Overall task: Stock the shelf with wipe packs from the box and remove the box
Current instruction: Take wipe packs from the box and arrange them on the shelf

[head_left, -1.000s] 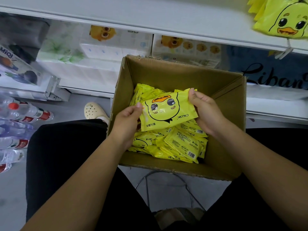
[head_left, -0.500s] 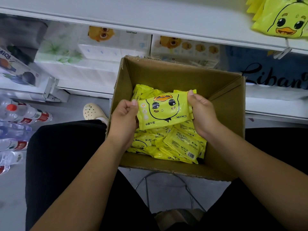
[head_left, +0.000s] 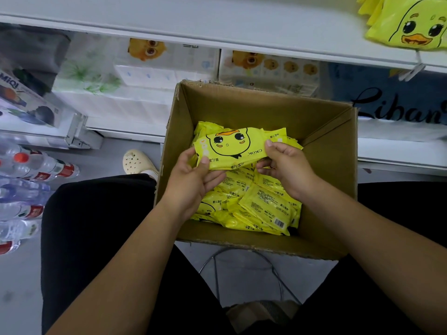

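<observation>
Yellow wipe pack (head_left: 238,148) pinched at both ends by our left hand (head_left: 193,176) and right hand (head_left: 287,165), above the box (head_left: 266,112), face-up for shelving.

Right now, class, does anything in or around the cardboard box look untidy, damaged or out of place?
Yes. The loose packs in the box lie jumbled, some face down, under the held pack. The box's far rim is ragged. Water bottles lie on the floor.
</observation>
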The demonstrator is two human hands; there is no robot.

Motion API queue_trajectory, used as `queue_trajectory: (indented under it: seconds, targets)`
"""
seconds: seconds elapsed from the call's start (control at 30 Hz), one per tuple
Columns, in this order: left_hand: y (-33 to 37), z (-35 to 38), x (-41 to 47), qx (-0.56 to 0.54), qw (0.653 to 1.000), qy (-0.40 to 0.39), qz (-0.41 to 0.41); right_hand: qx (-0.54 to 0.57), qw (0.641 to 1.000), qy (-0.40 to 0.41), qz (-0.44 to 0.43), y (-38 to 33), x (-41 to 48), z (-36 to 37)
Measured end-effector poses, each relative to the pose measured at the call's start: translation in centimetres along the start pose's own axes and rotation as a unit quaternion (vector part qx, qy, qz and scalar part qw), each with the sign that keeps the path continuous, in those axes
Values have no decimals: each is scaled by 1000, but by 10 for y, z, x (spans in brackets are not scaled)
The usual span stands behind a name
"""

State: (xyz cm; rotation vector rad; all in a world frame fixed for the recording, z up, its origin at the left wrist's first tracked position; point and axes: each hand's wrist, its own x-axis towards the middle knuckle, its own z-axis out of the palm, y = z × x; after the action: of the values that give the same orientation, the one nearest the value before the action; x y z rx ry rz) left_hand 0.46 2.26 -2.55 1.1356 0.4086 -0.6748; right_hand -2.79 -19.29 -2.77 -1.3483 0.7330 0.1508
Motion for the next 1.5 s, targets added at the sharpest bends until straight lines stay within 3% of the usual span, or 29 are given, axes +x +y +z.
queue_trajectory:
  seconds: [0.27,0.43,0.5,0.6,0.77,0.9,1.13,1.3,1.5]
  targets:
    - [1,5,6,-60,994,81,-41,67,993,43,86,17,7,-2]
    - [0,6,4,-9,994,111,-16,-19,991,-13,132,27,11,-4]
    - [-1,1,9,38,992,119,0,-128,988,0,87,32,18,-9]
    - [-4,-7,15,127,982,141,21,-218,969,113,-11,37,45,-24]
    - [-11,-13,24,178,974,137,-10,-316,936,157,-3,28,92,-39]
    - [-9,-11,29,202,972,116,-11,-321,931,172,23,40,120,-45]
    - [-7,-10,29,296,949,94,47,-299,942,143,-47,36,102,-48]
    - [4,-3,15,226,966,101,77,-305,937,83,-145,8,61,-42]
    - [19,0,-19,167,971,120,124,-230,947,55,-216,-28,-8,-47]
